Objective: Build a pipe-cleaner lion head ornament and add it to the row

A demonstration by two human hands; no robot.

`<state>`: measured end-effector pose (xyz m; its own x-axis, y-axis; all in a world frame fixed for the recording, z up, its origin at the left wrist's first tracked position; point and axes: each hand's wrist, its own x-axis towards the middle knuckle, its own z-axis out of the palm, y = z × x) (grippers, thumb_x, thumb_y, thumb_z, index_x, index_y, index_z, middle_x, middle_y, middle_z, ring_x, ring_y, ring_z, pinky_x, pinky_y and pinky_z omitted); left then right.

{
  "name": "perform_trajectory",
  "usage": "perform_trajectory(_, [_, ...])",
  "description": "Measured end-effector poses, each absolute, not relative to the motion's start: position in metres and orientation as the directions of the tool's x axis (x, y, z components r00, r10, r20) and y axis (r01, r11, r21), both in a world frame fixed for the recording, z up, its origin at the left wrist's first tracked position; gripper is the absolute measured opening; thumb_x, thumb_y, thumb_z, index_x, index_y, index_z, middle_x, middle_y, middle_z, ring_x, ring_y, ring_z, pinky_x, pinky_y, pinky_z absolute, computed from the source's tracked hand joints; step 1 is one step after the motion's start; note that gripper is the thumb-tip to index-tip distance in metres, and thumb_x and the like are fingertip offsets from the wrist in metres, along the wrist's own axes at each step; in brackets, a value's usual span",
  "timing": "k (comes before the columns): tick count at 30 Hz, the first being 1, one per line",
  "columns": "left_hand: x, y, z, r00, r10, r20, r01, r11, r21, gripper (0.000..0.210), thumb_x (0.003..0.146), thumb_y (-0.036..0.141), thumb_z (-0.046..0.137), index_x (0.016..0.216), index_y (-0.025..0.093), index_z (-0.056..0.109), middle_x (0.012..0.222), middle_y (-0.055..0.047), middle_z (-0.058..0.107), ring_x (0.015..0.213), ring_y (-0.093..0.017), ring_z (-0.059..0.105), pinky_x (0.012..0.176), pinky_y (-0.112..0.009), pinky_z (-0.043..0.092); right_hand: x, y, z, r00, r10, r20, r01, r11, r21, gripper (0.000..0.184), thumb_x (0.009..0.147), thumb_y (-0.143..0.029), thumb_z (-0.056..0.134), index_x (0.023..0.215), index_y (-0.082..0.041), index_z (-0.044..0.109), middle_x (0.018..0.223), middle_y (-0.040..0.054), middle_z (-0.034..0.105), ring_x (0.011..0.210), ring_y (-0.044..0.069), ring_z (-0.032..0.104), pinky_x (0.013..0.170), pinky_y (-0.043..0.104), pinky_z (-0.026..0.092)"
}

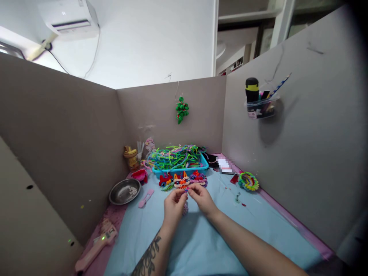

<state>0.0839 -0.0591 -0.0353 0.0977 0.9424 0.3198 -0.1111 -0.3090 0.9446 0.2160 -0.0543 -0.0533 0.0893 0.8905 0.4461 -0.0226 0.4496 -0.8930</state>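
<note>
Near the middle of the table, both my hands pinch a small pipe-cleaner figure (185, 208). Its lavender, curly part hangs below my fingers, and a bit of blue and pink shows between the fingertips. My left hand (174, 205) is closed on it from the left, thumb against forefinger. From the other side, my right hand (202, 199) pinches the top with thumb and forefinger. Just beyond my fingers stand three colourful pipe-cleaner figures: one with a red top (166, 181), an orange one (181, 180) and a red-and-purple one (199, 179). My fingers partly hide the held figure.
Behind the figures is a blue basket (180, 172) heaped with pipe cleaners. A metal bowl (124, 191) with small white pieces, a pink clip (146, 198) and a pink glue gun (97, 247) lie left. A yellow-green coil (248, 181) sits right. Grey panels (172, 134) enclose the table.
</note>
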Motion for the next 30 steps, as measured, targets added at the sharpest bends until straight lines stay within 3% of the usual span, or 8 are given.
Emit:
perform_trajectory(6, [0.084, -0.056, -0.035, 0.198, 0.973, 0.116, -0.269, -0.06, 0.961, 0.033, 0.061, 0.037, 0.074, 0.079, 0.013, 0.061, 0.061, -0.003, 0.064, 0.054, -0.013, 0.06, 0.047, -0.019, 0.04, 0.216, -0.056, -0.048, 0.073, 0.897, 0.436, -0.071, 0.441, -0.895, 0.022, 0.076, -0.038, 0.061, 0.072, -0.017, 0.057, 0.069, -0.0005, 0.054, 0.066, 0.014, 0.049, 0.063, 0.025, 0.04])
perform_trajectory(14, [0.082, -0.057, -0.032, 0.323, 0.947, 0.003, -0.378, 0.126, 0.917, 0.032, 0.056, 0.034, 0.078, 0.071, 0.011, 0.061, 0.059, -0.003, 0.062, 0.046, -0.007, 0.051, 0.045, -0.018, 0.036, 0.223, -0.053, -0.047, -0.036, 0.883, 0.468, -0.104, 0.462, -0.881, 0.021, 0.076, -0.037, 0.062, 0.072, -0.018, 0.056, 0.069, -0.0013, 0.051, 0.063, 0.012, 0.047, 0.062, 0.024, 0.039])
perform_trajectory(30, [0.078, -0.058, -0.03, 0.541, 0.837, -0.086, -0.344, 0.313, 0.885, 0.034, 0.061, 0.035, 0.077, 0.078, 0.01, 0.061, 0.064, -0.002, 0.061, 0.047, -0.004, 0.05, 0.044, -0.014, 0.036, 0.23, -0.052, -0.046, -0.097, 0.882, 0.462, -0.112, 0.451, -0.885, 0.029, 0.072, -0.045, 0.065, 0.068, -0.018, 0.055, 0.068, 0.0, 0.049, 0.064, 0.014, 0.046, 0.062, 0.025, 0.04])
